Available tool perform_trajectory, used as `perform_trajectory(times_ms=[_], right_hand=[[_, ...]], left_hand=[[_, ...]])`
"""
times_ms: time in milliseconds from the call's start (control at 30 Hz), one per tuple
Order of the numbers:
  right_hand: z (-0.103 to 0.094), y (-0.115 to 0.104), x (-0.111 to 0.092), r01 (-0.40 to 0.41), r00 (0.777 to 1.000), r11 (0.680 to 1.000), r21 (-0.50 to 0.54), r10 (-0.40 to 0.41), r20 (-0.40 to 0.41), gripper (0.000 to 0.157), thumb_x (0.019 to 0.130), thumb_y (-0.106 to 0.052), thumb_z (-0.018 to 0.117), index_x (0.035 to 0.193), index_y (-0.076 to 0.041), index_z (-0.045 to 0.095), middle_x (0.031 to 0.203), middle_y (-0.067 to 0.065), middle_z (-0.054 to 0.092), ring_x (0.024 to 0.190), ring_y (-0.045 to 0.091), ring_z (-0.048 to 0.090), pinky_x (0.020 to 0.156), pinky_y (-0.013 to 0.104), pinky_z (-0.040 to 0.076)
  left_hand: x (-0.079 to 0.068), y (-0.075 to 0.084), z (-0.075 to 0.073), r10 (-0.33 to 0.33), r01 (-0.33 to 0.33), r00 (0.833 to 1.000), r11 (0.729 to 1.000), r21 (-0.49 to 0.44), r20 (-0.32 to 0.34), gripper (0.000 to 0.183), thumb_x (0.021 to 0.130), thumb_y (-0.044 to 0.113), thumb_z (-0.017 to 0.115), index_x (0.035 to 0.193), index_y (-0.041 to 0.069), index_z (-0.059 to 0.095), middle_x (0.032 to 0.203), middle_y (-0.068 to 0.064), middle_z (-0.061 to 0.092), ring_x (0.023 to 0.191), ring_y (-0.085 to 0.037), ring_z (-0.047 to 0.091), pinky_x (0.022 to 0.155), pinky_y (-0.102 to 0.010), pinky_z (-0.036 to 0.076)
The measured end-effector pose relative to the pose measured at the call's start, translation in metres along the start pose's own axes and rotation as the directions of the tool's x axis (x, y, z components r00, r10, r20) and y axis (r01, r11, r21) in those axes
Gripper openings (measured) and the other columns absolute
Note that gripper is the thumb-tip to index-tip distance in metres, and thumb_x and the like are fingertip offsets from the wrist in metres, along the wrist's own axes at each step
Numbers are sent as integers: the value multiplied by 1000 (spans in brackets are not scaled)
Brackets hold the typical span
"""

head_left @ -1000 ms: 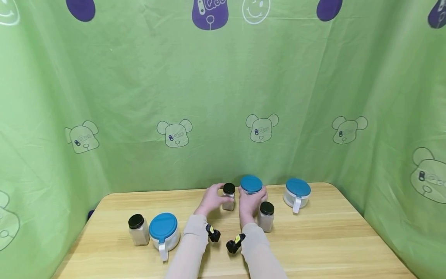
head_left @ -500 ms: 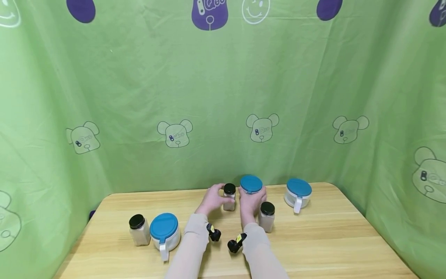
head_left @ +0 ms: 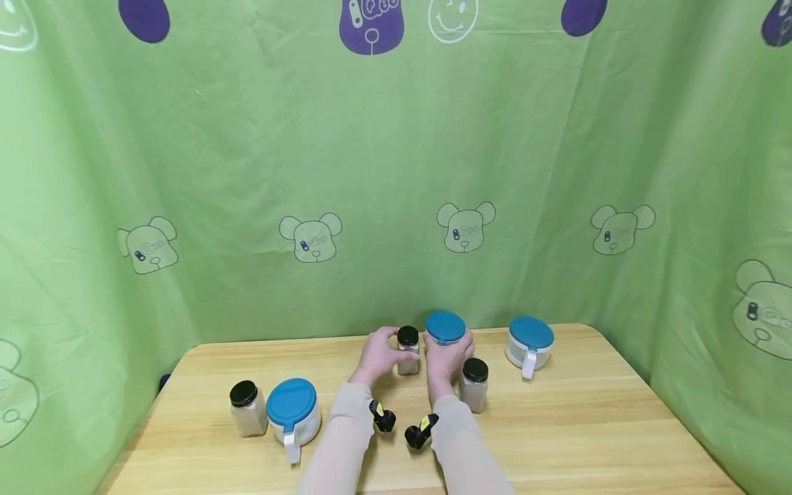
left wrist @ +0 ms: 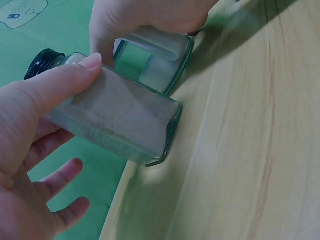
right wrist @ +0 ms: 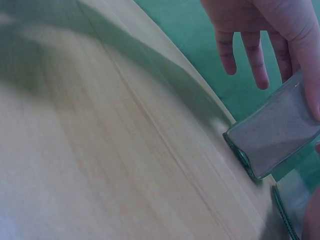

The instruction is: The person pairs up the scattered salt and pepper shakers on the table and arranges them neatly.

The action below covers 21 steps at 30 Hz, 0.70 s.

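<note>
My left hand point(head_left: 379, 355) holds a small square glass jar point(head_left: 408, 363) with a black screw lid, near the back edge of the table. In the left wrist view the thumb lies across the pale grey contents of the jar point(left wrist: 120, 110), and the lower fingers are off the glass. Just to the right, my right hand point(head_left: 447, 360) grips a clear container with a blue lid point(head_left: 445, 326); the palm hides most of its body. Both vessels look upright, close together but apart. In the right wrist view my right hand point(right wrist: 312, 217) shows only at the edge.
A second black-lidded jar point(head_left: 474, 388) stands beside my right wrist. Farther right is a blue-lidded container with a white handle point(head_left: 530, 337). Another black-lidded jar point(head_left: 249, 412) and blue-lidded container point(head_left: 293, 405) stand at left on the wooden table point(head_left: 588, 426). Green cloth point(head_left: 383, 275) hangs behind.
</note>
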State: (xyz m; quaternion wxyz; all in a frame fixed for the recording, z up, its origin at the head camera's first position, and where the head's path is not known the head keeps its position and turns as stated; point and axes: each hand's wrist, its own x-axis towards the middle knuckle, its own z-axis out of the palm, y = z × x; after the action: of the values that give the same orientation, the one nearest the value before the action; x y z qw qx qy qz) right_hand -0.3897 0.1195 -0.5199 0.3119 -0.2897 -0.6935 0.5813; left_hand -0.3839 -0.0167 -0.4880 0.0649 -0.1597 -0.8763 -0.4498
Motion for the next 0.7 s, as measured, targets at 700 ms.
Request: perform_trajectory(times_ms=[700], right_hand=[[-3,-3,-11,56,998,996,-74,-53,42,95,55,-38,83,133,-17,33,134,12,36,122,34,35,98,55,30]], left_hand=[[-13,-6,-4,-4,5,997,1000,15,-83,71,61,41,79,118,6,56,122,-11,57,114,-28,52,98,-41,40]])
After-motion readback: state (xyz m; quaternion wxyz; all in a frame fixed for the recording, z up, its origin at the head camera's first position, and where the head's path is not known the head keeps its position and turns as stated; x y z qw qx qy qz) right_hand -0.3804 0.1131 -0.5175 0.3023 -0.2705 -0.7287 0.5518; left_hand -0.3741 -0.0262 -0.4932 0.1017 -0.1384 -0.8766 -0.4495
